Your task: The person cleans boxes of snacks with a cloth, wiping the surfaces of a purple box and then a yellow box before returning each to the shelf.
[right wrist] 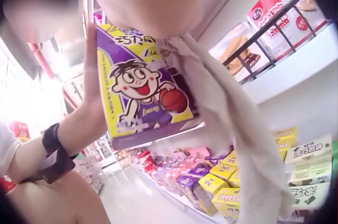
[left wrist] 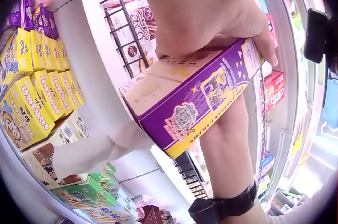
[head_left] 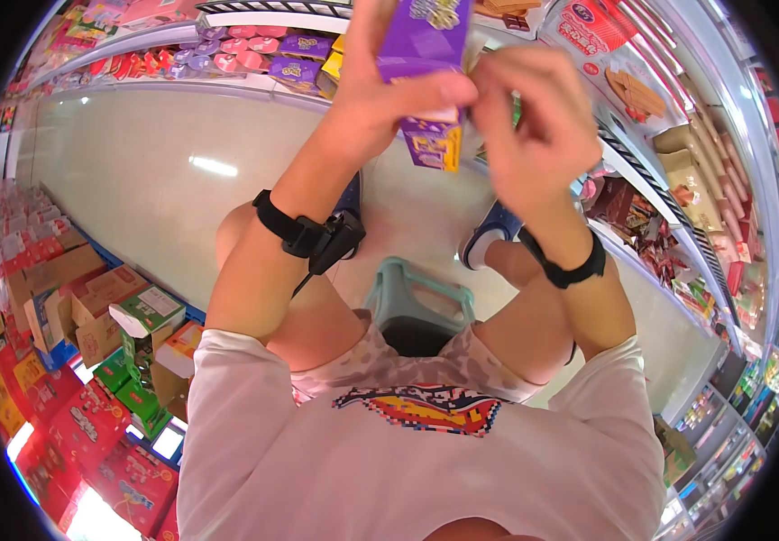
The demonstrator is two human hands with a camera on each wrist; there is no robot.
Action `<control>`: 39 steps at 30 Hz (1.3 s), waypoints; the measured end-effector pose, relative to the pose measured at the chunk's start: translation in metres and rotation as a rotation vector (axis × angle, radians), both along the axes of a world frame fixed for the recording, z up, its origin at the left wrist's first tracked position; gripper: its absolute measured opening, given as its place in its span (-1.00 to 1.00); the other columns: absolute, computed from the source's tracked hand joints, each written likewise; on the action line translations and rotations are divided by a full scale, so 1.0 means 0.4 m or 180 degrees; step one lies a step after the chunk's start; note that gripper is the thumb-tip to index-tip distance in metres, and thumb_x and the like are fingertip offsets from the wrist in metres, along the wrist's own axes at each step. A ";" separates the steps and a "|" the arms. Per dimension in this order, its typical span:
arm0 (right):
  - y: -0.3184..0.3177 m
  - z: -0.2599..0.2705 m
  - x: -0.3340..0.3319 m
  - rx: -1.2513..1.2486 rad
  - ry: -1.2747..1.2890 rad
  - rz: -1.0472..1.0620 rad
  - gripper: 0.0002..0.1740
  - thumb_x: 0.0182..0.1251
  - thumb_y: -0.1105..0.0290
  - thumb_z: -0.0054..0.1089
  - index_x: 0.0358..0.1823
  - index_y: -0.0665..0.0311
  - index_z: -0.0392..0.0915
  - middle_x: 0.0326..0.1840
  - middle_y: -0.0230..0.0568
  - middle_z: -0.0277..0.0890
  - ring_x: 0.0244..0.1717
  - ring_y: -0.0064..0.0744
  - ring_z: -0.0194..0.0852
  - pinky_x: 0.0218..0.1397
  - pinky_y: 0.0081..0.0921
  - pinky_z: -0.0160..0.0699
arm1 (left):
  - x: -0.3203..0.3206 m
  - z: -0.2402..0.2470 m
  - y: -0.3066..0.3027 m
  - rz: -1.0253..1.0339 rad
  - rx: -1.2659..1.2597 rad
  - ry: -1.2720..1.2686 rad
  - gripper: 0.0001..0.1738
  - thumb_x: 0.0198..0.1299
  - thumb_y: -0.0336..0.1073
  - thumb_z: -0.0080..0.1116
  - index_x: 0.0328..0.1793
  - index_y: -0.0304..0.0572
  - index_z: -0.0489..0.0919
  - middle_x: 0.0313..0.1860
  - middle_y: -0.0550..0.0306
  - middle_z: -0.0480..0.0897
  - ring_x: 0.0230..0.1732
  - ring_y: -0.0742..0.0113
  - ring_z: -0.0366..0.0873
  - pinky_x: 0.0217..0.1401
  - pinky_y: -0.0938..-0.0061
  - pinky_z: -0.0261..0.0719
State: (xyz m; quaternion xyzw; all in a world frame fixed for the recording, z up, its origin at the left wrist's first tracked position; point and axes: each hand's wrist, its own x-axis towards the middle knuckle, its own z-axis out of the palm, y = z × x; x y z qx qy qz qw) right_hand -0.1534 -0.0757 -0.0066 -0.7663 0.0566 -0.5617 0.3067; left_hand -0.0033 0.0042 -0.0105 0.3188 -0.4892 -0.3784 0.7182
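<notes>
A purple and yellow snack box [head_left: 426,41] with a cartoon child and basketball on its front [right wrist: 142,94] is held up before the shelves. My left hand [head_left: 367,104] grips it along one side, the thumb lying across it; in the left wrist view that hand [left wrist: 211,18] comes over the box [left wrist: 195,97] from above. Close against the other side, my right hand [head_left: 538,126] has curled fingers, slightly blurred. A pale cloth [right wrist: 222,92] hangs from the right hand [right wrist: 142,2] and lies against the box's front. The right fingertips are hidden in the right wrist view.
Stacked yellow boxes [left wrist: 45,81] and purple boxes [head_left: 295,72] line the low shelf ahead. A black wire rail [head_left: 651,189] edges the shelf on the right. Opened cartons [head_left: 105,307] stand at the left. Below me is a teal stool [head_left: 421,284].
</notes>
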 end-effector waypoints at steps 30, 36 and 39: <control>-0.041 -0.036 0.012 0.1219 0.0246 0.0092 -0.85 0.35 0.63 0.39 -0.07 0.42 0.75 -0.12 -0.19 0.72 -0.17 -0.48 0.68 -0.12 -0.57 0.63 | -0.033 0.070 0.020 -0.0202 0.0522 0.1322 0.28 -0.08 0.09 0.46 0.76 -0.17 0.10 0.41 -0.16 0.49 0.35 0.01 0.56 0.43 0.24 0.59; -0.085 -0.021 -0.022 0.2407 0.0311 -0.0069 -0.77 0.42 0.53 0.44 0.04 0.46 0.74 -0.04 -0.20 0.76 -0.11 -0.58 0.71 -0.08 -0.63 0.66 | 0.031 0.073 0.036 -0.0782 0.0903 0.1246 0.32 -0.13 0.13 0.49 0.74 -0.29 0.14 0.39 -0.20 0.55 0.30 -0.03 0.63 0.39 0.19 0.64; -0.102 -0.017 -0.031 0.2843 -0.0090 -0.0094 -0.72 0.46 0.46 0.39 0.13 0.32 0.65 -0.15 -0.23 0.75 -0.22 -0.57 0.68 -0.23 -0.54 0.68 | 0.025 0.077 0.047 -0.0961 0.1247 0.1218 0.35 -0.22 0.13 0.55 0.68 -0.44 0.19 0.37 -0.25 0.55 0.28 -0.04 0.64 0.36 0.15 0.66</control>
